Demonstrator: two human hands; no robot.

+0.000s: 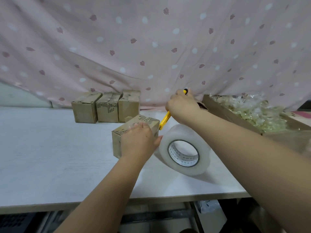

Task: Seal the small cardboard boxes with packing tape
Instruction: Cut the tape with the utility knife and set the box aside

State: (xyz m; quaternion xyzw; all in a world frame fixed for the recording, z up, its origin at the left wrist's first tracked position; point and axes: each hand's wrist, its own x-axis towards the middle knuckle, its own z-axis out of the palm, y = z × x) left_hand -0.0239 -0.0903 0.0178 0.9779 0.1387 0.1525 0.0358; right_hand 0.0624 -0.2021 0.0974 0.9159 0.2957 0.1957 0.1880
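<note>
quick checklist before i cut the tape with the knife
1. Box pinned: left hand presses the box on the table: ok.
2. Knife grip: right hand grips the knife: ok.
3. Blade placement: tip sits at the box's right end, beside the roll: ok.
4. Tape strand taut: clear tape is too hard to see: cannot tell.
5. Thumb clear: left thumb lies close under the blade tip: not ok.

Cardboard box [117, 142] is showing matt, scuffed card; tape roll [183, 137] beside it is gleaming, glossy clear film; knife [165, 121] is showing yellow plastic.
</note>
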